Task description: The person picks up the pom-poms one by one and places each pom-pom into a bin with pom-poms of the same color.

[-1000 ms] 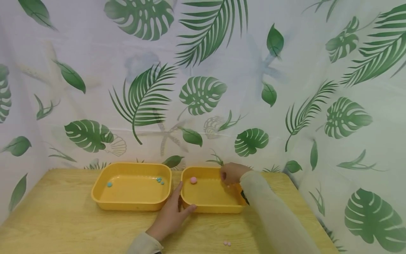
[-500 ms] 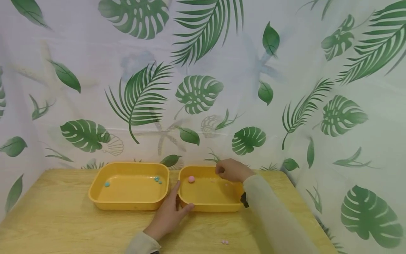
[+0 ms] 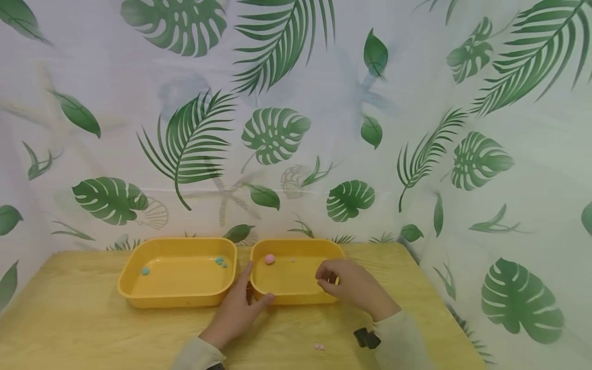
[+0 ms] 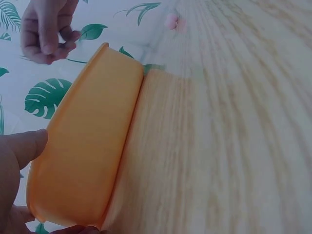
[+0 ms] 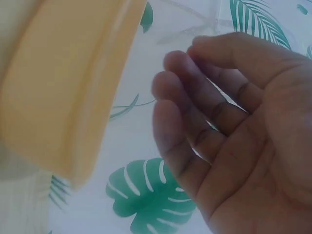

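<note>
My left hand [image 3: 236, 311] grips the near left corner of the right-hand yellow tray [image 3: 300, 298]. In the left wrist view its thumb [image 4: 29, 146] lies at the rim, with fingers below the corner. My right hand [image 3: 356, 285] is over the tray's near right part, fingers loosely curled. Nothing shows between thumb and fingertips in the right wrist view, where the tray's wall [image 5: 63, 97] stands apart from them. Inside the tray are a pink ball [image 3: 270, 259] and a tiny pink piece [image 3: 292, 259]. Two small pink balls [image 3: 319, 347] lie on the table in front.
A second yellow tray [image 3: 176, 301] stands to the left, holding a blue ball [image 3: 145, 271] and several small blue balls [image 3: 221, 262]. Behind the wooden table [image 3: 92, 334] hangs a leaf-patterned cloth [image 3: 208, 61]. A black strap or device [image 3: 367, 338] sits at my right wrist.
My right hand has left the tray's far side and come toward the near right corner. The left hand keeps its grip. The whole head view has shifted slightly.
</note>
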Demonstrator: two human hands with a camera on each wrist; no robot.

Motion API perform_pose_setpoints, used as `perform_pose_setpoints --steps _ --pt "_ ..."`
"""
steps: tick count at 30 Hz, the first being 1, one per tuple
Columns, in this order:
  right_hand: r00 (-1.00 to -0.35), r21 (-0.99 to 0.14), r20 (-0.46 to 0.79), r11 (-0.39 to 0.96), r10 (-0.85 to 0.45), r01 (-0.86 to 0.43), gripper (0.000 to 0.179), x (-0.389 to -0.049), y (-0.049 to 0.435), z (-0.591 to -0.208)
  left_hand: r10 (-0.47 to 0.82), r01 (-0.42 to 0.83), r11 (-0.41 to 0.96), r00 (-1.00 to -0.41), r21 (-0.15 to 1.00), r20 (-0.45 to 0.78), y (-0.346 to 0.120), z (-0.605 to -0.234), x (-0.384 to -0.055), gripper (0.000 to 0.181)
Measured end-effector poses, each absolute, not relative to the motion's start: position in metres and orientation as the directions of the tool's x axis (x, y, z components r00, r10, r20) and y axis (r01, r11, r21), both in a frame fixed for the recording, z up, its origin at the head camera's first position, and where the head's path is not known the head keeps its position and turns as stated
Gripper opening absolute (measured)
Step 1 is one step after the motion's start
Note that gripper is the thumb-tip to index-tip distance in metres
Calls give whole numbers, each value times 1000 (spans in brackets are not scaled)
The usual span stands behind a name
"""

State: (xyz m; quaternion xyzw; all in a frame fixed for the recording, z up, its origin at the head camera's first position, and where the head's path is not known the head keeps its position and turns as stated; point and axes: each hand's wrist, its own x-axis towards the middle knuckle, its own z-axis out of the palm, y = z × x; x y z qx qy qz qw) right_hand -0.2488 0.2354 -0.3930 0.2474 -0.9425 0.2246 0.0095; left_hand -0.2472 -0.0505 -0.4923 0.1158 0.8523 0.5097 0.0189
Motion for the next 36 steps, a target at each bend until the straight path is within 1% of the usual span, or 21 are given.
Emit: perform_pose_setpoints --steps 5,9,18,21,26,31,36 --pt "-898 -457 60 788 -436 -413 4 -229 243 -400 226 181 450 -970 875 85 -51 -490 -247 100" --pt "-889 -478 3 781 -457 -403 4 -222 248 -408 224 182 458 -971 870 86 -52 -491 -248 103" --pt "-862 -445 6 770 -507 -457 6 -218 252 -413 221 184 459 -971 869 89 -51 -490 -247 103" --pt "-856 -456 -34 770 -517 -447 6 -218 252 -415 221 185 452 -971 873 91 -50 -490 -247 103" --pt "-838 -512 -120 756 -532 -407 5 -217 250 -422 223 179 444 -971 878 85 -48 -490 -247 99" --pt "-828 -521 -168 761 -536 -387 1 -217 247 -428 226 179 444 -971 878 83 -48 -491 -246 100" --pt "-800 -523 -218 759 -559 -388 12 -217 239 -433 225 184 450 -970 874 89 -50 -489 -246 103"
